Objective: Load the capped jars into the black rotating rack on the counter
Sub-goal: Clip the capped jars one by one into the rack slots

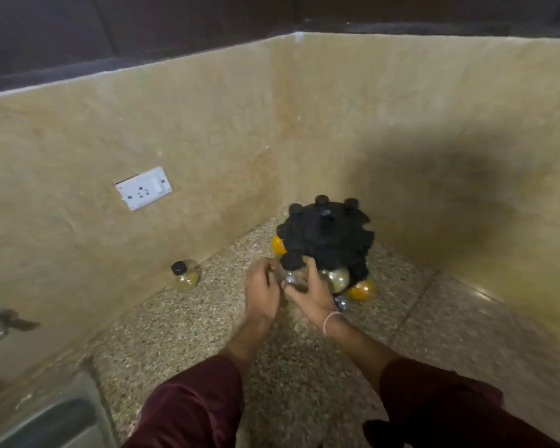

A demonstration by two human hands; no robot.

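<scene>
Between the fingers of both hands sits a small capped jar [293,277], right at the front of the black rack [330,234]. The right hand [307,294] wraps its fingers round it. The left hand [261,292] has bent fingers at its other side; whether they grip is too blurry to tell. The jar looks like glass: hard, smooth, maybe slippery, and it could break. Holding its round belly seems best. Just past the fingertips the rack is crowded. Left of the fingers a spare jar [185,275] waits by the wall [78,156], with open counter [222,295] between.
</scene>
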